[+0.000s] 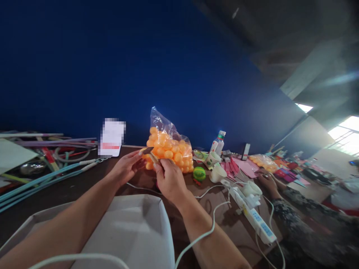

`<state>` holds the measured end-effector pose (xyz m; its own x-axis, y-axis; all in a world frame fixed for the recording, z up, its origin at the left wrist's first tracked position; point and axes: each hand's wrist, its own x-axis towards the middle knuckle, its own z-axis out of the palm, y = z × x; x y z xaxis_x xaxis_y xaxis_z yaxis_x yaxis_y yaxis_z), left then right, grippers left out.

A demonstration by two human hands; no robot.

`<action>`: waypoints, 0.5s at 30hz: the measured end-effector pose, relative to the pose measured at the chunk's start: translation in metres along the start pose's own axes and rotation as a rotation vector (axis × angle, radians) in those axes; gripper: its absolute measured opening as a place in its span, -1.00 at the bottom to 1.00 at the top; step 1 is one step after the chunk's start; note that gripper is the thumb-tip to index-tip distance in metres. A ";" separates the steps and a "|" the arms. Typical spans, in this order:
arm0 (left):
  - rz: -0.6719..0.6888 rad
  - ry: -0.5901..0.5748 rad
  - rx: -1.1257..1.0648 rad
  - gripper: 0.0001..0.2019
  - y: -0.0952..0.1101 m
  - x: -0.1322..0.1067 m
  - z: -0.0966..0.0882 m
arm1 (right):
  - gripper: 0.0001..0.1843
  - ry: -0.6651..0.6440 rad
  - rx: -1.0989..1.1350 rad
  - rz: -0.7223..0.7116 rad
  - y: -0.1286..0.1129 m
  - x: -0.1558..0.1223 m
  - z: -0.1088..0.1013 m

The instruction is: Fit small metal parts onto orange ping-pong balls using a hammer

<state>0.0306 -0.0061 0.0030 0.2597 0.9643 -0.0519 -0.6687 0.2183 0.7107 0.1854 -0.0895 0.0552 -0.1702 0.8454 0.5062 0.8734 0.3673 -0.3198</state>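
My right hand [171, 181] is wrapped around the pale wooden handle of a small tool [154, 157] with a flat dark head. The tool's exact kind is hard to make out. At its dark end, my left hand [129, 166] has its fingers curled and the fingertips pinched against the head. Right behind both hands stands a clear plastic bag [171, 144] full of orange balls. A white box or tray [140, 220] lies below my forearms, partly hidden by my left arm.
White cables run across the brown table to a power strip [259, 222]. Near it are tape rolls [218, 173], a green striped ball [199, 173] and a bottle [218, 142]. Light-blue rods [56, 179] lie at left. At right, another person's hand [267, 182] works among pink sheets.
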 end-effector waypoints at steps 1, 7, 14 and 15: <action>0.001 0.006 -0.006 -0.83 0.000 0.000 0.000 | -0.80 0.012 0.001 -0.002 0.000 0.000 0.000; 0.015 -0.005 -0.003 -0.82 0.000 -0.001 -0.001 | -0.81 -0.006 -0.045 0.029 0.002 -0.001 0.002; 0.022 0.019 -0.016 -0.84 -0.001 0.001 -0.001 | -0.76 -0.002 -0.039 0.045 0.000 -0.001 -0.001; 0.021 0.020 -0.015 -0.83 -0.001 0.001 -0.001 | -0.77 -0.012 -0.047 0.053 -0.001 -0.001 -0.001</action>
<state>0.0307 -0.0052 0.0018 0.2312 0.9715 -0.0513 -0.6844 0.1999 0.7012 0.1855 -0.0908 0.0561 -0.1287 0.8679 0.4799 0.9017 0.3038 -0.3076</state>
